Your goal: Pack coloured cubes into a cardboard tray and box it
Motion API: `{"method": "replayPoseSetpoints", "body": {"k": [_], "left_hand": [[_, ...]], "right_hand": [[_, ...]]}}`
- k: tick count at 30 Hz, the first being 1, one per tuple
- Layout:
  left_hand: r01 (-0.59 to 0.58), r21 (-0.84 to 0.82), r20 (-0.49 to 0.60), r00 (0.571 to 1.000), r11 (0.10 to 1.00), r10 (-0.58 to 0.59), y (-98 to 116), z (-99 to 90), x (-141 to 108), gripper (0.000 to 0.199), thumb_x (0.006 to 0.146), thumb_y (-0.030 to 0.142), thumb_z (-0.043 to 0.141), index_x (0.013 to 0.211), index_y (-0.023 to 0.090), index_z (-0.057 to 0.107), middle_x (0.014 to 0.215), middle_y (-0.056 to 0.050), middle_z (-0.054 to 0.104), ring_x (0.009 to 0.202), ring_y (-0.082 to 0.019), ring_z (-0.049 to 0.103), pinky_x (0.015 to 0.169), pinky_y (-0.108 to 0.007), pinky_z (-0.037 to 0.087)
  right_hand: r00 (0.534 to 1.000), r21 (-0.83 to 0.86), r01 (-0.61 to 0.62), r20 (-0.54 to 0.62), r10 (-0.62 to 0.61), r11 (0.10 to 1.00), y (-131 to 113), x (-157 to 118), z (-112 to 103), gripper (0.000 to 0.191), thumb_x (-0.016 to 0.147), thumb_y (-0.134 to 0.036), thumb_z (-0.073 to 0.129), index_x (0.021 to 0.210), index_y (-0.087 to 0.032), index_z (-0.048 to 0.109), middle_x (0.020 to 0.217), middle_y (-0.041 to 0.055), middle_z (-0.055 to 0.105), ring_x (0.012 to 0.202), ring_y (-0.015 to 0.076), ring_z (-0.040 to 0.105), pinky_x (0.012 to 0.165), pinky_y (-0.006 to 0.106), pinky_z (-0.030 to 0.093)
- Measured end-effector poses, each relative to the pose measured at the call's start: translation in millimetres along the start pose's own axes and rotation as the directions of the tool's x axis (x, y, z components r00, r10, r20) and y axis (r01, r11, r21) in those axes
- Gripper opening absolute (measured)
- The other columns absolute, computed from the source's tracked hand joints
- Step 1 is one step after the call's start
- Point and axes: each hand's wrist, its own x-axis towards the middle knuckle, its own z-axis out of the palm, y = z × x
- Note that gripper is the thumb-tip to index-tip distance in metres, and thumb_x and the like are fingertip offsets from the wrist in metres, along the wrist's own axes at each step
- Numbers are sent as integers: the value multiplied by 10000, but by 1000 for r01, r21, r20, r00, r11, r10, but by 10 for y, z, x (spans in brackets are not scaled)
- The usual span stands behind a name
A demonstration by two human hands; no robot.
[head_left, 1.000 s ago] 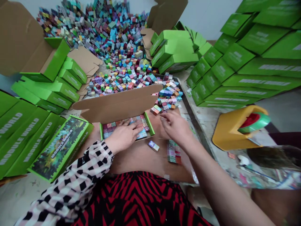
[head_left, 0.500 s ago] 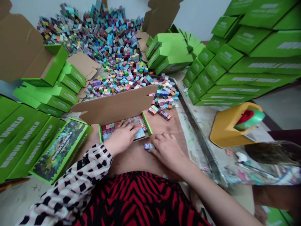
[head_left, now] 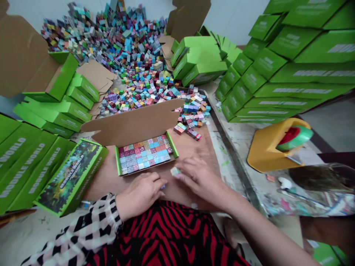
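Note:
An open green box [head_left: 118, 162] with a raised brown cardboard flap lies in front of me. Small patterned cubes [head_left: 146, 152] in several colours fill it in rows, with a gap at the right end. Just below its front edge, my left hand [head_left: 141, 195] has its fingers curled, and a bit of a bluish-purple cube [head_left: 163, 186] shows at the fingertips. My right hand [head_left: 198, 177], slightly blurred, pinches a small pale block [head_left: 175, 171] between thumb and fingers, to the right of the box's front corner.
A large heap of loose cubes [head_left: 130, 48] spreads behind the box. Closed green boxes stand in a stack [head_left: 280, 79] at right and a row [head_left: 24, 162] at left. A yellow tape dispenser [head_left: 257, 146] sits at right, beyond a dark table edge strip [head_left: 235, 162].
My left hand has left the cubes inside the box and come down toward me, in front of it. The block at my right hand has turned to show a pale face.

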Motion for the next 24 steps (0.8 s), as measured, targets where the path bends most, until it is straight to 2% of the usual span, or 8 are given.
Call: {"method": "replayPoseSetpoints", "body": {"k": [3,5,7,11,14,21,24], "left_hand": [[-51,68,-109,992,996,58,5,-92,12,271,957,299,439,1099,169,629,935,-66,634,844,-183,598,751,-332,517],[-29,154,-199,978,988,59,-7,-169,90,298,973,278,384,1070,177,647,899,-64,631,831,-193,571,748,-351,497],[32,250,-220,975,968,25,-49,-246,217,294,962,232,387,1068,189,658,898,-67,620,845,-213,539,764,-378,476],[71,369,-99,994,927,-37,-187,-343,494,297,911,148,423,1046,211,680,933,-87,571,907,-243,501,782,-389,452],[31,391,-41,999,920,-17,-272,-342,608,299,896,153,441,1046,238,686,902,-77,540,899,-238,488,784,-379,438],[-14,426,17,1000,905,7,-319,-335,588,330,936,193,395,1140,260,645,928,-68,509,904,-230,478,771,-356,411],[-41,458,44,999,888,23,-305,-356,571,340,964,219,350,1131,245,645,942,-73,522,911,-228,483,772,-356,400]], "right_hand": [[995,-215,-44,-94,24,976,67,162,-119,256,945,-296,483,1108,-179,643,1056,92,620,970,228,522,809,357,352],[998,-375,-42,-64,19,926,78,291,-195,255,944,-313,482,1068,-190,667,1081,102,608,978,249,502,794,371,330],[1000,-488,11,-2,-13,873,68,412,-250,226,936,-287,494,1017,-206,689,1100,101,598,995,261,479,800,381,307],[987,-578,149,138,-84,802,38,582,-287,216,917,-216,499,943,-225,714,1067,106,598,1021,270,451,829,395,282],[978,-584,167,199,-60,794,26,648,-295,234,920,-225,495,923,-217,729,1034,120,608,1036,283,456,862,416,287],[959,-570,232,272,-86,789,-32,730,-372,230,924,-248,496,917,-211,723,1122,137,585,1128,303,458,917,442,316],[947,-559,242,313,-69,793,-64,767,-389,228,918,-214,488,917,-196,716,1122,138,589,1097,293,484,917,439,327]]}}
